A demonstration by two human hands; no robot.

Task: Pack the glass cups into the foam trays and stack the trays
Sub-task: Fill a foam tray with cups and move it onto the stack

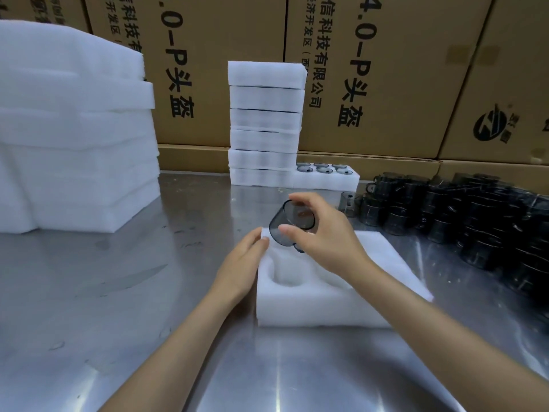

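On a shiny metal bench (104, 292), seen from a head-worn camera looking down, a person is working with two bare hands. At the centre of the view, a white foam tray (312, 307) is lying flat, with round pockets showing in its top; the two nearest pockets are showing bare foam. The right hand (323, 233) is pinching a smoky grey glass cup (289, 226) between thumb and curled fingers, holding it tilted in the air just above the tray's far left pocket. The left hand (242, 263) is lying with relaxed, nearly straight fingers against the tray's left edge, its fingertips touching the foam.

At twelve o'clock, at the far edge of the bench, a tall stack of foam trays (264, 123) is standing. Just beside its base, toward one o'clock, a filled tray (326, 178) is sitting with six cup rims showing in its pockets. At two to three o'clock, many dark glass cups (460, 215) are standing crowded together in stacked rows, and one single cup (348, 203) is standing apart at their left edge. At ten o'clock, a large pile of white foam sheets (74, 129) is resting on the bench. Behind everything, brown cardboard boxes (401, 69) with black printed lettering are forming a wall.
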